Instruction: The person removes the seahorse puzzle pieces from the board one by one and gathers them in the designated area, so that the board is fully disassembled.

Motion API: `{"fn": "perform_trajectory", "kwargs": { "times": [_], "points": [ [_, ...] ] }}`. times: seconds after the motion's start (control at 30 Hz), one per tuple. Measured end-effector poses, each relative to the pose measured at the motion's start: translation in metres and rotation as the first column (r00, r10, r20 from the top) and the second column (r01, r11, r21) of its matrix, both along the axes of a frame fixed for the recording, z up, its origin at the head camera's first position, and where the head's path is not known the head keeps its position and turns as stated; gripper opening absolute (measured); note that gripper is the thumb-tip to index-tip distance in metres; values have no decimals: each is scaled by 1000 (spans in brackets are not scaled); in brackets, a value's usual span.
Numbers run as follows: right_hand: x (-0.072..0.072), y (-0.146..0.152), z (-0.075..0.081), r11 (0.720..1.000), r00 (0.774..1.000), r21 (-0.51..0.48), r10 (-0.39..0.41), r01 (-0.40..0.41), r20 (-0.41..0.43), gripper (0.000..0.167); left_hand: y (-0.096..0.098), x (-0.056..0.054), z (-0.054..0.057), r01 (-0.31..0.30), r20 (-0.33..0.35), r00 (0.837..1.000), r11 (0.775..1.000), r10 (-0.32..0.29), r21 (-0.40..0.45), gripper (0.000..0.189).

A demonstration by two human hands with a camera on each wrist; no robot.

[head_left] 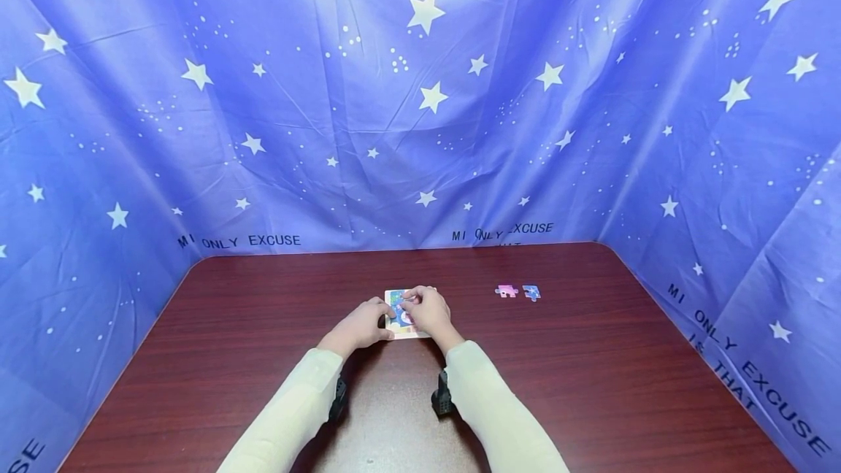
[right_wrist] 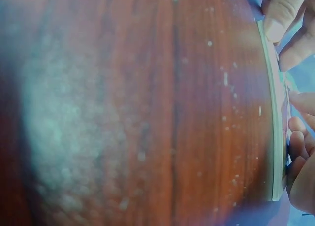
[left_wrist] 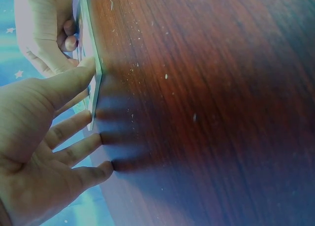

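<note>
A small jigsaw puzzle board (head_left: 423, 336) with a pale frame and a blue, colourful picture lies flat on the table. My left hand (head_left: 358, 327) holds its left side, thumb at the near left corner and index finger on the picture. The other left fingers (left_wrist: 86, 149) touch the tabletop beyond the board's edge. Over the board's right part, my right hand (head_left: 430, 310) bends with thumb and index finger together at a puzzle piece on the picture's upper left; the fingers mostly hide this piece. Its remaining fingers (right_wrist: 297, 143) are curled above the board's surface (right_wrist: 275, 137).
A pink puzzle piece (head_left: 507, 291) and a blue puzzle piece (head_left: 531, 293) lie side by side on the reddish-brown table (head_left: 558, 363), to the right of the board. Blue star-patterned curtains (head_left: 368, 108) hang along the table's back and sides.
</note>
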State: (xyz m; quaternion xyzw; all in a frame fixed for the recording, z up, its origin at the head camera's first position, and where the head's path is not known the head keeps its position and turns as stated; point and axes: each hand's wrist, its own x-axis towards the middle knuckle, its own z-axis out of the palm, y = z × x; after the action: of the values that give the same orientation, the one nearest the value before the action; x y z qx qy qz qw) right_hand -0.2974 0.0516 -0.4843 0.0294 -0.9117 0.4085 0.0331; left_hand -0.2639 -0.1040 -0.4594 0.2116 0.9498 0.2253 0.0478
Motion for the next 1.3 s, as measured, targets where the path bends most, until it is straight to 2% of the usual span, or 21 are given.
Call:
{"fn": "perform_trajectory", "kwargs": {
  "times": [0.27,0.43,0.8,0.9,0.93,0.97,1.07,1.17,1.2,1.3],
  "points": [
    [1,3,3,999,999,-24,30,-29,16,11,0,0,-3,8,-18,1000,1000,-8,-9,33],
    [0,5,1,997,998,-52,53,-52,25,13,0,0,-4,-1,6,1000,1000,1,-1,33],
    [-2,7,4,992,997,-101,67,-69,-23,14,0,0,-2,-10,1,1000,1000,10,1,33],
    [-4,8,3,991,997,-112,71,-74,-34,15,-2,-3,-5,5,8,1000,1000,-5,24,33],
    [-4,8,3,990,997,-117,70,-73,-33,15,-3,-5,-6,11,0,1000,1000,-11,23,33],
    [-5,9,3,990,997,-124,71,-74,-32,15,-6,-11,-16,35,-31,999,999,-34,26,34],
    [-6,10,3,986,997,-146,72,-74,-23,13,-8,-13,-18,56,-57,997,998,-54,23,34],
    [-7,12,3,986,998,-150,67,-68,-13,12,-7,-11,-15,52,-49,998,998,-50,41,33],
    [-8,13,3,987,998,-147,68,-69,-13,12,-3,-4,-5,25,-15,1000,999,-25,42,33],
    [-8,14,3,988,998,-138,67,-69,-19,11,-1,-1,-1,5,-2,1000,999,-5,31,32]
  ]
}}
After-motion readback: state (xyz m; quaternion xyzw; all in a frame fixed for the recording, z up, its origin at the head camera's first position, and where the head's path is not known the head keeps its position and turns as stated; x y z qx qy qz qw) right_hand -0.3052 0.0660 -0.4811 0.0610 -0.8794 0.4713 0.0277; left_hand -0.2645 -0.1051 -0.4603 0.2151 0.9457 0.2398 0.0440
